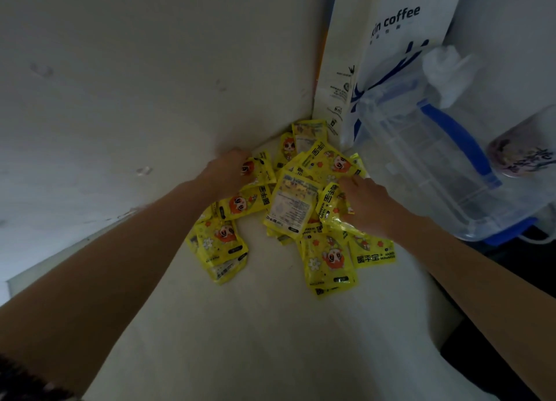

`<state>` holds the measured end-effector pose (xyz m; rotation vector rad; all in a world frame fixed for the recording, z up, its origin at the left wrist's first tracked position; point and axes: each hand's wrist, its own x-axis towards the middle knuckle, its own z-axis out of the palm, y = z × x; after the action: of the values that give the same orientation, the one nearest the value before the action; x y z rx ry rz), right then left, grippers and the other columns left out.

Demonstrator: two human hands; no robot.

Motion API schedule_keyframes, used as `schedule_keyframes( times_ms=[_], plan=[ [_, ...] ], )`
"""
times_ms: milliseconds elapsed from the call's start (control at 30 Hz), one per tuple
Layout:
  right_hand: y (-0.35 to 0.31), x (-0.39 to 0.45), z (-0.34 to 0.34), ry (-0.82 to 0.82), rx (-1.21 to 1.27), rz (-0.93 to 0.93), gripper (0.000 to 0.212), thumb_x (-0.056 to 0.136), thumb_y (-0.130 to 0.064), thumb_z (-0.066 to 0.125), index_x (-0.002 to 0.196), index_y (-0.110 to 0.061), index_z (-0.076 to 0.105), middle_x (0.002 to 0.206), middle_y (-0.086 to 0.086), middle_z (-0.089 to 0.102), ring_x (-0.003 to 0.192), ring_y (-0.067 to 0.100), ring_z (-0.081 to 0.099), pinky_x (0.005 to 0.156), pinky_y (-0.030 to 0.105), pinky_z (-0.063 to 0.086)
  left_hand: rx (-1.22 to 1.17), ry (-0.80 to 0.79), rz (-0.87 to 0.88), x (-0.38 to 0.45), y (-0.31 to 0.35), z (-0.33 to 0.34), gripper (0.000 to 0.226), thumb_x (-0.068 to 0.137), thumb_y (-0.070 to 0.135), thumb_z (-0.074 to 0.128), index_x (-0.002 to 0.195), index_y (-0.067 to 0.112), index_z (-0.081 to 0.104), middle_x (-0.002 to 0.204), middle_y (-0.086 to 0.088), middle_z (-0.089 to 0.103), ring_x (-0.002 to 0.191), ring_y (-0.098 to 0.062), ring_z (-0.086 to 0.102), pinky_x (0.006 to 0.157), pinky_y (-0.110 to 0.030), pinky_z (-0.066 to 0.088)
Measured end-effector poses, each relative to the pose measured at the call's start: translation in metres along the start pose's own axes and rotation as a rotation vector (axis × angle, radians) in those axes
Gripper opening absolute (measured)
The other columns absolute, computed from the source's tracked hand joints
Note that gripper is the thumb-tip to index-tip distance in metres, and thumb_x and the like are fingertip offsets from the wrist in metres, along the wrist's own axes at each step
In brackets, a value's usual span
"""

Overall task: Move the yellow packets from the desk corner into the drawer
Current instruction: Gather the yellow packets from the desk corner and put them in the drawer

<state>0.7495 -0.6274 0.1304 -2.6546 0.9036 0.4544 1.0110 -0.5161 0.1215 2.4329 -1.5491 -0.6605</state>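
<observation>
Both forearms reach to the desk point(270, 325) corner, where the yellow packets point(301, 202) lie heaped against the walls. Left hand point(228, 167) presses the heap's far-left edge; right hand point(365, 203) curls onto packets at the right, though I cannot tell whether either truly grips. Packets look light, floppy and slick, best scooped from both flanks. Their long axes point every way. No drawer shows.

Coffee bag point(388, 54), clear bin point(427, 165) (perhaps lidded)

Both bare forearms extend toward the yellow packets point(288, 208): left hand point(228, 167) at their left edge, right hand point(365, 203) resting on their right side, fingers hidden.
</observation>
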Motion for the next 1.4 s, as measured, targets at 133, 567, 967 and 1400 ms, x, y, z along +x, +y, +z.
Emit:
schedule_keyframes(
  times_ms=[133,567,967,1400],
  plan=[
    [0.001,-0.005,-0.002,0.029,0.193,-0.017,0.069,0.083,-0.022,0.068,0.139,-0.012,0.028,0.118,0.01,0.042,0.098,0.03,0.055,0.083,0.043,0.05,-0.161,0.078,-0.015,-0.022,-0.004,-0.012,0.037,0.086,0.015,0.068,0.116,0.007,0.047,0.102,-0.013,0.057,0.089,-0.029,0.055,0.072,-0.031,0.04],
    [0.001,0.003,-0.029,0.111,0.436,0.087,0.028,0.091,-0.028,0.063,0.108,-0.009,0.052,0.095,0.002,0.056,0.086,0.02,0.054,0.063,0.027,0.039,-0.411,-0.102,-0.158,-0.068,-0.013,-0.012,0.021,0.074,0.021,0.081,0.084,0.018,0.063,0.067,0.005,0.058,0.059,-0.009,0.054,0.063,-0.026,0.049],
    [-0.007,0.063,-0.031,0.132,0.378,0.259,0.038,0.092,-0.029,0.058,0.118,-0.002,0.049,0.118,0.019,0.056,0.11,0.033,0.052,0.092,0.037,0.04,-0.122,-0.193,-0.174,-0.013,-0.009,-0.004,0.058,0.084,0.03,0.07,0.134,0.009,0.05,0.132,-0.012,0.054,0.109,-0.028,0.06,0.081,-0.032,0.046],
    [-0.014,0.047,-0.033,0.143,0.264,0.215,0.049,0.092,-0.035,0.057,0.13,-0.006,0.045,0.133,0.018,0.044,0.125,0.034,0.042,0.104,0.046,0.037,-0.066,-0.224,-0.184,-0.021,-0.003,0.004,0.063,0.088,0.03,0.066,0.142,0.009,0.041,0.13,-0.014,0.055,0.105,-0.033,0.063,0.098,-0.039,0.045]
  ],
)
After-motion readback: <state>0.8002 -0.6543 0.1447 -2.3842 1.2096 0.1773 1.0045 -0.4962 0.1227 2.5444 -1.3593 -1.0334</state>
